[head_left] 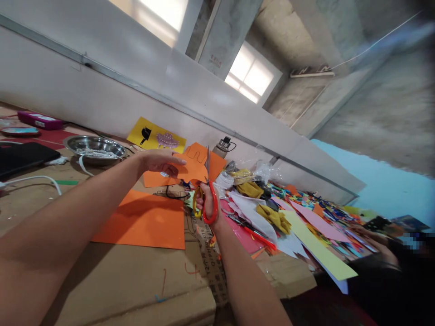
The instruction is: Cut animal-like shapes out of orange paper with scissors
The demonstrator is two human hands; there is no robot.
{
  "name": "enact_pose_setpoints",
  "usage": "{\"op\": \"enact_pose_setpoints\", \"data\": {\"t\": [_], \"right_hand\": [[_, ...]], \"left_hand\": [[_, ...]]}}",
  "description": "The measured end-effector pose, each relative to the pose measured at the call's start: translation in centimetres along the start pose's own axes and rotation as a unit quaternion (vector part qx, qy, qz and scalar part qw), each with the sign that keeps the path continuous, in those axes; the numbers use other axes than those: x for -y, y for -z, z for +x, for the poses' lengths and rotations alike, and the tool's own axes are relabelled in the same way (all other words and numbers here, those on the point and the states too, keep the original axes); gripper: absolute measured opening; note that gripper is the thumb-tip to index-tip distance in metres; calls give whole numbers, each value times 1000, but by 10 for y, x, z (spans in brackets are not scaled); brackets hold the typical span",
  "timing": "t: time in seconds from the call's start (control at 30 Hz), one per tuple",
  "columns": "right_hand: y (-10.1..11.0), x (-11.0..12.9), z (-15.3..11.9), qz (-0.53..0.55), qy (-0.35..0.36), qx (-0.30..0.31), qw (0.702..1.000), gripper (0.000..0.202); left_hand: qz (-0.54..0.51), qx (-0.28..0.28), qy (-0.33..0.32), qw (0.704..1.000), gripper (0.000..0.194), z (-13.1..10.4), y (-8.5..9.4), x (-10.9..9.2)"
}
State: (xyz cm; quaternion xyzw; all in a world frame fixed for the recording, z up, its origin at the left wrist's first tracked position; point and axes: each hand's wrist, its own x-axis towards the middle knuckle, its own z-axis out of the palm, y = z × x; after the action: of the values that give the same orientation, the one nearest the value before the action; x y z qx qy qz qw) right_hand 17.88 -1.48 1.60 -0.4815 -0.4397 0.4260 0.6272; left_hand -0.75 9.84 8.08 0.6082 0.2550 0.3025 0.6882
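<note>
My left hand is closed on a piece of orange paper, thumb on top and fingers beneath. A shape is outlined in dark line on the paper's far part. Scissors with red and yellow handles are in my right hand, its fingers through the loops. Their blades point up and away at the paper's right edge, with orange paper on both sides of them. Below my hands, a larger orange sheet lies flat on the cardboard-covered table.
A steel bowl and a yellow card with decorations stand at the back left. Behind the paper is a bottle. Mustard cloth, a pale green strip and many scraps cover the right side, where another person's arm shows.
</note>
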Motion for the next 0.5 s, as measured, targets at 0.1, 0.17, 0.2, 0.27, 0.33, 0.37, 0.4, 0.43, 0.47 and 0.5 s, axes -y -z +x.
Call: {"op": "enact_pose_setpoints", "data": {"t": [0.1,0.17,0.2,0.27,0.33,0.37,0.4,0.43,0.47,0.5], "right_hand": [[1,-1,3,22,-6,-25,999,40],[1,-1,4,28,-11,-36,999,41],[2,-1,4,29,-14,-39,999,42],[1,-1,4,29,-21,-39,999,41],[0,-2,4,34,-27,-27,999,41],[-1,-2,3,38,-31,-19,999,42],[-2,-2,2,40,-38,-13,998,43],[-4,-2,1,40,-46,-8,998,44],[-5,-2,0,39,-54,-2,998,44],[-7,-3,-2,37,-62,3,997,44]], "left_hand": [[-3,19,-3,1000,23,8,-1,11],[-33,-23,-23,999,24,14,0,14],[-51,-50,-34,997,24,16,0,14],[-89,-101,-59,989,24,21,1,13],[-129,-148,-80,977,22,25,0,12],[-152,-176,-88,969,21,26,-1,11],[-173,-202,-95,959,20,27,-3,11],[-188,-223,-98,951,19,28,-5,12],[-197,-238,-100,946,19,29,-6,12],[-203,-247,-101,942,19,29,-8,12]]}}
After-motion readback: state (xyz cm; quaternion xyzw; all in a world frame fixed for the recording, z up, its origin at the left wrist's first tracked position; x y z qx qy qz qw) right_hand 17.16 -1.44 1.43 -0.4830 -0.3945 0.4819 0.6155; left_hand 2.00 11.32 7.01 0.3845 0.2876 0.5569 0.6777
